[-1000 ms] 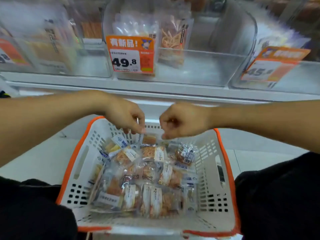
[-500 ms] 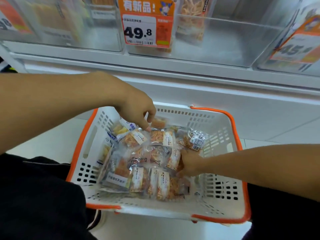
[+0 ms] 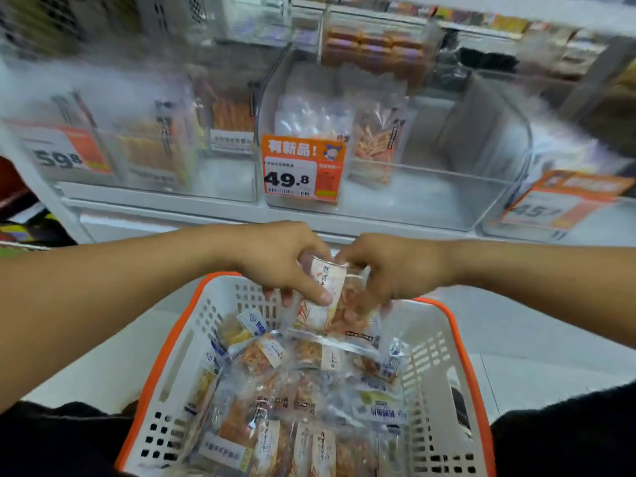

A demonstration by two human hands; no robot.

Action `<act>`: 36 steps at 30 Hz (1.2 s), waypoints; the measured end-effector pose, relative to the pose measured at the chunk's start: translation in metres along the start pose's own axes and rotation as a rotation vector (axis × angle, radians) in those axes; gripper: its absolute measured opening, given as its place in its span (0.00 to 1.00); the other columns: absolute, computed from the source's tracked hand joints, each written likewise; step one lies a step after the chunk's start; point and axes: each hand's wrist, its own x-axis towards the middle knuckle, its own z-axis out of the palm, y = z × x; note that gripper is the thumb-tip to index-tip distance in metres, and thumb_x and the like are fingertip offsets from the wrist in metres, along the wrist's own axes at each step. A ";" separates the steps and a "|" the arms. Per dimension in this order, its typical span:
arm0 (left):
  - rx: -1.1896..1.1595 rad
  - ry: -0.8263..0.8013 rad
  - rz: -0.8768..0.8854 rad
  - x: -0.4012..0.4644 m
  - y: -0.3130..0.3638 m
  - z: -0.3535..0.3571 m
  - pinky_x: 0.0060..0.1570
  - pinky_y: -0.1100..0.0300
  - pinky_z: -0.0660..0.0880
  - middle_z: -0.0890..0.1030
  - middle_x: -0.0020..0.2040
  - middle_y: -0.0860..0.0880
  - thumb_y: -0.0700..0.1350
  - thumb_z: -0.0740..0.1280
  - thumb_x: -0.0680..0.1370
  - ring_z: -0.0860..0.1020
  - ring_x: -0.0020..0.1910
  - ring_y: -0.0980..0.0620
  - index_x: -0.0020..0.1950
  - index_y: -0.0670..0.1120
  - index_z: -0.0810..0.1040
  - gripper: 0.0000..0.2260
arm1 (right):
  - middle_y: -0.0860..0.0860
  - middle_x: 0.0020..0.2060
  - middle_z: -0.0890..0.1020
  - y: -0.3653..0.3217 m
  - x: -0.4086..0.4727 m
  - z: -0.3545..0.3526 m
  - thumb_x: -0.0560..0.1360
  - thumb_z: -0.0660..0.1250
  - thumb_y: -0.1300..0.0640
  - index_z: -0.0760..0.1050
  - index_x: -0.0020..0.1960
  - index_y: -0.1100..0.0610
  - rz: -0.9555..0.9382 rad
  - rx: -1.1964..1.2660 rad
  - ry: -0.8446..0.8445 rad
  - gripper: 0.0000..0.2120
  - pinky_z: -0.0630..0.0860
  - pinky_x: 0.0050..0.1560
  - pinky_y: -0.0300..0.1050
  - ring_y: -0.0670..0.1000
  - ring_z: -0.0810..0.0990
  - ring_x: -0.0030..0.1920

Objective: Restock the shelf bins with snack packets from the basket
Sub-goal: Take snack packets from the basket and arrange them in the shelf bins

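Both hands raised | left hand, right hand grips clamped on packet | above basket

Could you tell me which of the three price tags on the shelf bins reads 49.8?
The middle price tag, orange-topped with a cartoon figure, directly above the hands; the others read 59.8 and 45.

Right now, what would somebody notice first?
Two bare hands, left hand and right hand, together grip a clear snack packet of orange strips over the orange-rimmed white plastic basket full of packets. Above, an orange 49.8 price tag hangs on a clear shelf bin.
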 end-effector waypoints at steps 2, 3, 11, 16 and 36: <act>-0.167 0.085 0.044 -0.003 0.010 -0.014 0.29 0.59 0.77 0.84 0.38 0.50 0.47 0.75 0.74 0.85 0.37 0.48 0.58 0.46 0.80 0.14 | 0.56 0.39 0.83 -0.008 -0.023 -0.037 0.66 0.79 0.67 0.80 0.52 0.60 -0.017 0.120 0.188 0.16 0.80 0.31 0.45 0.48 0.80 0.30; -0.260 0.124 0.056 -0.004 0.014 -0.019 0.30 0.59 0.78 0.84 0.37 0.50 0.45 0.74 0.75 0.85 0.39 0.46 0.55 0.47 0.81 0.10 | 0.54 0.37 0.83 -0.008 -0.034 -0.052 0.66 0.79 0.66 0.80 0.53 0.59 -0.022 0.223 0.284 0.18 0.78 0.31 0.43 0.47 0.80 0.30; -0.727 0.553 0.253 0.005 0.039 -0.030 0.34 0.60 0.80 0.86 0.47 0.43 0.38 0.71 0.76 0.85 0.43 0.44 0.58 0.46 0.78 0.11 | 0.57 0.48 0.86 -0.011 -0.054 -0.098 0.78 0.68 0.61 0.81 0.59 0.57 -0.201 0.416 0.537 0.10 0.84 0.38 0.50 0.57 0.86 0.47; -0.756 0.836 0.256 0.007 0.034 -0.041 0.26 0.60 0.78 0.83 0.37 0.49 0.37 0.70 0.77 0.82 0.33 0.50 0.54 0.46 0.76 0.09 | 0.52 0.45 0.87 -0.004 -0.064 -0.138 0.77 0.70 0.52 0.83 0.51 0.58 -0.284 -0.245 1.074 0.10 0.81 0.45 0.52 0.50 0.85 0.44; -0.516 0.819 0.198 0.018 0.020 -0.038 0.26 0.56 0.75 0.83 0.39 0.44 0.37 0.69 0.77 0.82 0.34 0.47 0.48 0.47 0.69 0.10 | 0.53 0.40 0.84 0.031 0.033 -0.133 0.73 0.76 0.54 0.83 0.41 0.57 0.049 -0.241 1.009 0.07 0.79 0.46 0.49 0.52 0.81 0.42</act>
